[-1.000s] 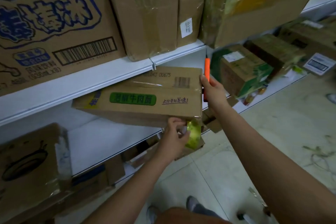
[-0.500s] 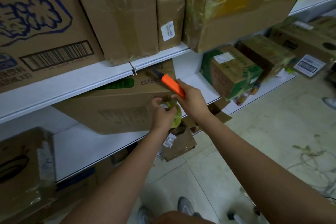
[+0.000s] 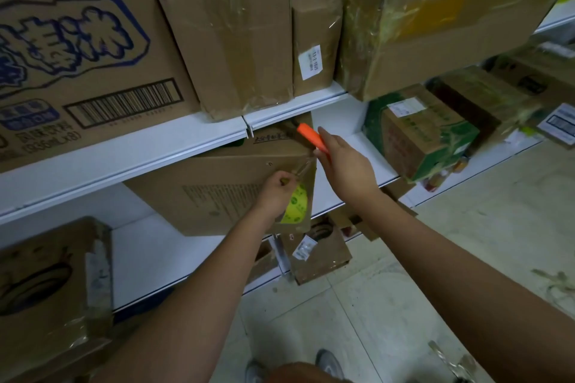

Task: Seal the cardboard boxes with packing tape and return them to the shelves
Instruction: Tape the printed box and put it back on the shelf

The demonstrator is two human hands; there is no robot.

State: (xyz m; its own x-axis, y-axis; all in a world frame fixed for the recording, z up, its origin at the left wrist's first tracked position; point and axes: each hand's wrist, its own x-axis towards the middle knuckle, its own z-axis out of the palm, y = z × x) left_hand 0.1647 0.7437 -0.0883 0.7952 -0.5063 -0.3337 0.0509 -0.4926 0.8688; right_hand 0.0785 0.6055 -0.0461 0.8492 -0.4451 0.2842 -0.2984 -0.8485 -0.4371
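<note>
A brown cardboard box [image 3: 224, 186] with printed text stands tilted on the white middle shelf [image 3: 155, 246], its top tucked under the shelf above. My left hand [image 3: 275, 191] grips a roll of packing tape [image 3: 297, 207] with a yellow-green core against the box's right lower corner. A clear strip of tape runs from the roll up to the box's right edge. My right hand [image 3: 345, 166] holds an orange-handled cutter [image 3: 312, 137] at that edge, its tip pointing up and left.
The upper shelf [image 3: 124, 152] carries several taped boxes, one with blue print [image 3: 71, 50]. A green-printed box [image 3: 420, 130] and others sit to the right. An opened box [image 3: 46, 283] stands at lower left. Small cartons [image 3: 317, 255] lie on the tiled floor.
The box has been turned and pushed onto the middle shelf, under the upper one. My left hand with the tape roll moved to its right corner; my right hand tilted the cutter.
</note>
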